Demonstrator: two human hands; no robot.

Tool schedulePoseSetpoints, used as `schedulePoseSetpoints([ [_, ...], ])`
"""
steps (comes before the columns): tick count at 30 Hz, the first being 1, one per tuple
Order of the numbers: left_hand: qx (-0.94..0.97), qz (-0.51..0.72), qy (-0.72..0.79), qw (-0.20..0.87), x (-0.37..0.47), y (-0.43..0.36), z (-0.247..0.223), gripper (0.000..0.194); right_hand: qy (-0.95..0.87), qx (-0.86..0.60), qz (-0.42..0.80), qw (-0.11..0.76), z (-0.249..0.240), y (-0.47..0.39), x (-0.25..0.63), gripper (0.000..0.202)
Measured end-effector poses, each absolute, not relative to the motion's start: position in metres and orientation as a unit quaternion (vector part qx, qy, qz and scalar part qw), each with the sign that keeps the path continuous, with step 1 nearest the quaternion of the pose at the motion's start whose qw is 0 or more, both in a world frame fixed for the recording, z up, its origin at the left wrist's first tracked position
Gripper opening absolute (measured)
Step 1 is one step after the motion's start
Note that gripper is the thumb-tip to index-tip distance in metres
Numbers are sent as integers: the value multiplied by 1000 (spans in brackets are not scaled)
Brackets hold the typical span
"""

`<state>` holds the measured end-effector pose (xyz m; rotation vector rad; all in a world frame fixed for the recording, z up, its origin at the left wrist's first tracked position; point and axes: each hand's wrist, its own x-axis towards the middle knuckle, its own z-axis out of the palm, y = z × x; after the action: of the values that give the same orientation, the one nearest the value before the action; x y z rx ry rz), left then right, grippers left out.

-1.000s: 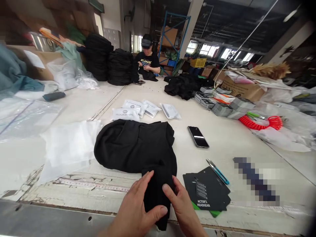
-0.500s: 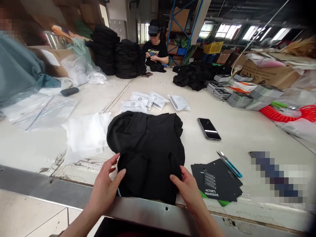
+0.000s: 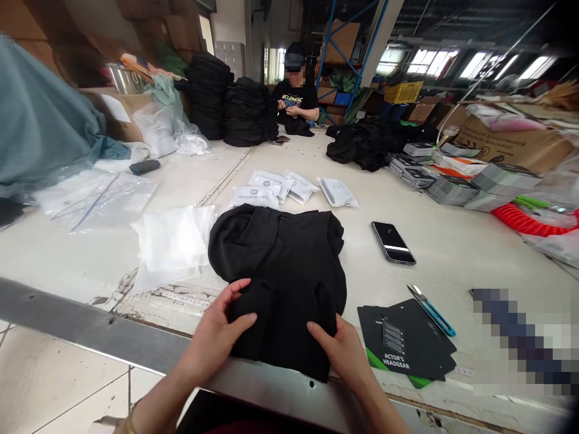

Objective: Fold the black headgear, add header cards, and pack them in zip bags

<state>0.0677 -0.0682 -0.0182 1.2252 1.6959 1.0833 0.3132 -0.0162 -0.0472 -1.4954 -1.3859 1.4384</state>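
Observation:
A soft black cloth piece (image 3: 289, 259), folded and layered, lies on the table in front of me, its near end reaching the metal edge. My left hand (image 3: 221, 325) grips the near left side, thumb on top and fingers spread along the fold. At the near right side, my right hand (image 3: 339, 343) pinches the cloth, thumb above and the other fingers partly hidden. To the right of it lie black cards (image 3: 402, 337) marked "ACTOR'S HEADGEAR", with blue-handled thread snips (image 3: 434, 313) on them. Clear plastic bags (image 3: 172, 241) lie to the left.
Several packed white pouches (image 3: 256, 196) sit beyond the cloth. A phone (image 3: 392, 242) lies to the right. Further back are stacks of black cloth (image 3: 209, 96), a black heap (image 3: 366, 143), small boxes (image 3: 452, 190) and a seated person (image 3: 296, 99). A metal strip (image 3: 149, 340) edges the table.
My left hand has moved inward onto the left fold, and its thumb lies further over the cloth. The lettering at the cloth's near left corner is now hidden. The view has shifted slightly left.

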Motion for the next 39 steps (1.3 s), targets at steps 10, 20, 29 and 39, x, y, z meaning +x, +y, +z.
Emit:
schedulePoseSetpoints([
  [10,445,316,789,282,-41,-108,-26,59,-545,-657,431,292,-39,-7,374,54],
  [20,702,158,680,143,17,-56,-27,52,-789,-547,162,229,-40,34,359,24],
  [29,659,183,648,336,18,-68,29,2,-609,-540,497,300,16,15,380,17],
  [39,722,343,590,112,13,70,181,31,-601,-399,350,597,152,137,362,23],
])
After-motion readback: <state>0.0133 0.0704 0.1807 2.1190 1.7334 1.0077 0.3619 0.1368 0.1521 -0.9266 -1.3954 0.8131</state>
